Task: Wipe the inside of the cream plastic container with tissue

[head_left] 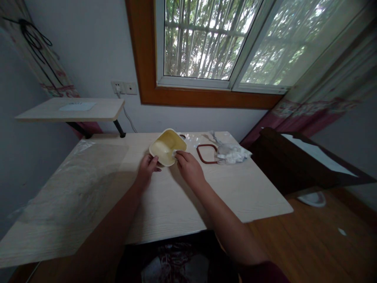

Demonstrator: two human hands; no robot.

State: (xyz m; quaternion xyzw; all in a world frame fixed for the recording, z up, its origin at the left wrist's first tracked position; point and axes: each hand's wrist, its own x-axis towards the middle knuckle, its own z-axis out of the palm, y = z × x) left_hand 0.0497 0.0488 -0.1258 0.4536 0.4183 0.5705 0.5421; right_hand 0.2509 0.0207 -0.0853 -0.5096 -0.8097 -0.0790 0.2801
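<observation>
A pale yellow container (163,144) with rounded corners is tilted above the table, its open side facing me. My left hand (147,168) grips its lower left edge between thumb and fingers. At the container's right edge, my right hand (189,166) pinches a small whitish piece (174,153), too small to identify. To the right, a reddish-brown rounded frame (207,162) lies flat on the table, touching or partly under a clear plastic bag (234,153) with white contents.
Clear plastic sheeting (85,177) covers part of the left side of the wooden table (165,214). A raised shelf (100,114) on black legs stands at the back left. Dark furniture (294,165) is beyond the right edge.
</observation>
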